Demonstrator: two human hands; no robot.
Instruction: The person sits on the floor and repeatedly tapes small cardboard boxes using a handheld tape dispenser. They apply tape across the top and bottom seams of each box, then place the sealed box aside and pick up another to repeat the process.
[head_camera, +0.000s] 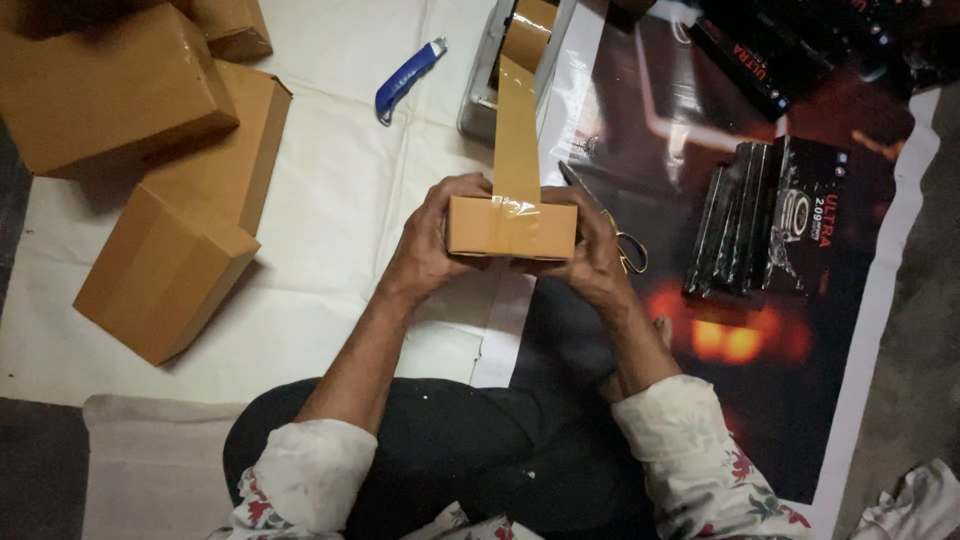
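A small brown cardboard box (510, 228) is held between both hands above my lap. My left hand (430, 245) grips its left end and my right hand (597, 255) grips its right end. A strip of brown packing tape (517, 125) runs from the box's top face up to a tape roll (527, 30) that sits in a grey dispenser (480, 95) farther away. The tape is stuck over the middle of the box.
Several sealed brown cartons (165, 270) lie at the left on a white sheet. A blue utility knife (408, 76) rests near the dispenser. Scissors (615, 225) lie partly under my right hand. Black boxes (770, 220) stand on a dark poster at the right.
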